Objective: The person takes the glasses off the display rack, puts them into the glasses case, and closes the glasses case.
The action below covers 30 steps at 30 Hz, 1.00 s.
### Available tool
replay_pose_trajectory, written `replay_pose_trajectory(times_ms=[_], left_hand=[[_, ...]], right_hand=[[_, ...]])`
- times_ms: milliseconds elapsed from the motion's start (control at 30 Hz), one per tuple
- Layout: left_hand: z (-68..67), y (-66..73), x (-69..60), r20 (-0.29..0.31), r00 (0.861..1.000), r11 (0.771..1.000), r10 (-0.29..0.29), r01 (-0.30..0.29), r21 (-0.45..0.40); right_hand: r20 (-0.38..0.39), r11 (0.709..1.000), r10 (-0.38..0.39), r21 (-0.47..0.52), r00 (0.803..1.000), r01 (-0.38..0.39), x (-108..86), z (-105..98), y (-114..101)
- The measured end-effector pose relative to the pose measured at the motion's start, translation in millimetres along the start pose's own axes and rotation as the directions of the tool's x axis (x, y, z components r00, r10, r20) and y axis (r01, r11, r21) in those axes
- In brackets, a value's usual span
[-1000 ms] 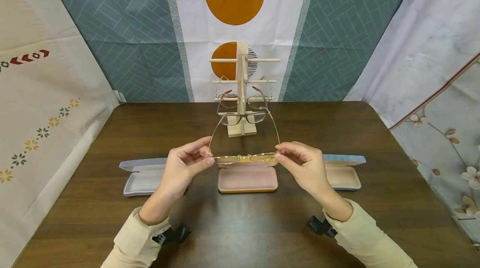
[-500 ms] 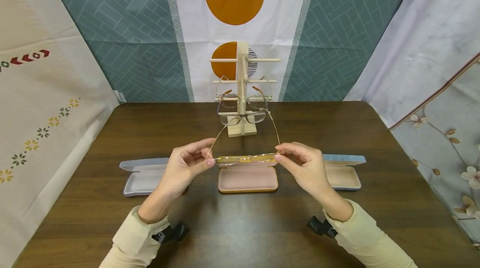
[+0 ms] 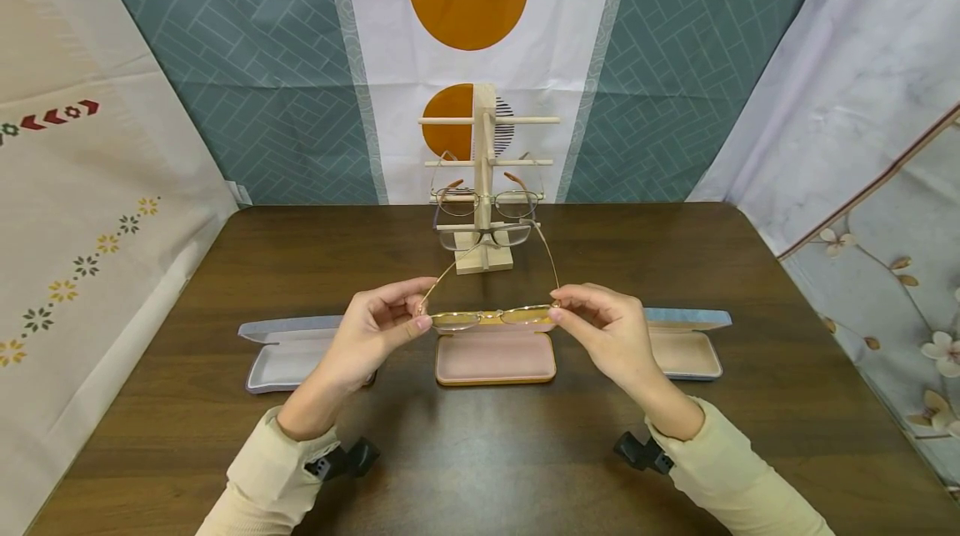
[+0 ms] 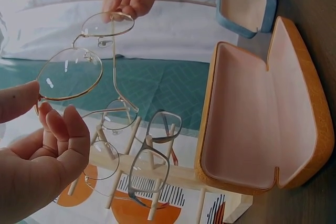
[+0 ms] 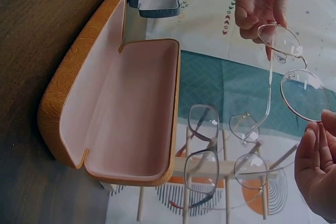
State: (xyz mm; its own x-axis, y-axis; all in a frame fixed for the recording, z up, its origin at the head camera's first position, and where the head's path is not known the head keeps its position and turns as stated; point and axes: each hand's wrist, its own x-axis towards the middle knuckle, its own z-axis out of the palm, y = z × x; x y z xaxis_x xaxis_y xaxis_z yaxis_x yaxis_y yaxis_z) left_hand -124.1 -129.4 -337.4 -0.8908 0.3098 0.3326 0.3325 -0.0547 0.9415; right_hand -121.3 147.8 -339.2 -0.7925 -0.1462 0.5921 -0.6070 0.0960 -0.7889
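Stitched-pattern cloth (image 3: pixel 75 186) drapes the far left of the booth, beside a teal-and-white hanging (image 3: pixel 300 61) and the dark wooden table (image 3: pixel 480 469) where you work. At left, a grey-blue case (image 3: pixel 285 365) lies with its lid raised, partly behind your left hand (image 3: pixel 378 328), whose thumb and fingers pinch one hinge corner of the gold-rimmed glasses (image 4: pixel 71 74). Those glasses hang in midair at the centre, above an orange case (image 3: pixel 495 359) lined in pink; behind, a wooden rack (image 3: pixel 486 136) carries a wire-framed pair (image 3: pixel 517 203) above a dark-framed pair (image 3: pixel 513 236). Your right hand (image 3: pixel 603 323) pinches the other hinge corner, near a blue case (image 3: pixel 686 354) at right. Pushing the left temple (image 3: pixel 447 270) unevenly could strain its thin hinge, or a loosened fingertip hold could drop the glasses onto the case below; fingers creeping inward may smudge a lens. Against the frame from a second earlier, that temple slants farther inward and your left hand sits slightly nearer the middle, while your right hand and the right temple look much the same.
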Motion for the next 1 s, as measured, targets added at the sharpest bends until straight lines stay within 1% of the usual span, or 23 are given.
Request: replay_pose_trajectory(times_ms=[300, 467, 633, 800, 1000], left_hand=[[-0.7, -0.8, 2.3, 0.048, 0.999, 1.0, 0.021, -0.022, 0.013], [-1.4, -0.1, 3.0, 0.084, 0.996, 1.0, 0.015, -0.016, 0.017], [-1.5, 1.8, 3.1, 0.101, 0.995, 0.999, 0.005, -0.009, 0.043], [-1.5, 3.4, 3.5, 0.121, 0.993, 0.997, 0.006, -0.015, 0.078], [-2.2, 3.6, 3.7, 0.135, 0.991, 0.994, 0.002, -0.017, 0.106]], right_hand=[[-0.008, 1.0, 0.019, -0.009, 1.0, -0.019, -0.6, -0.1, 1.5], [-0.007, 1.0, 0.026, -0.012, 1.0, -0.026, -0.6, -0.1, 1.2], [-0.007, 1.0, 0.024, 0.0, 1.0, -0.024, -0.1, 0.0, 1.4], [-0.004, 1.0, 0.018, 0.022, 1.0, -0.018, 0.5, 0.1, 1.7], [-0.006, 1.0, 0.024, 0.008, 1.0, -0.024, 0.3, -0.2, 1.8]])
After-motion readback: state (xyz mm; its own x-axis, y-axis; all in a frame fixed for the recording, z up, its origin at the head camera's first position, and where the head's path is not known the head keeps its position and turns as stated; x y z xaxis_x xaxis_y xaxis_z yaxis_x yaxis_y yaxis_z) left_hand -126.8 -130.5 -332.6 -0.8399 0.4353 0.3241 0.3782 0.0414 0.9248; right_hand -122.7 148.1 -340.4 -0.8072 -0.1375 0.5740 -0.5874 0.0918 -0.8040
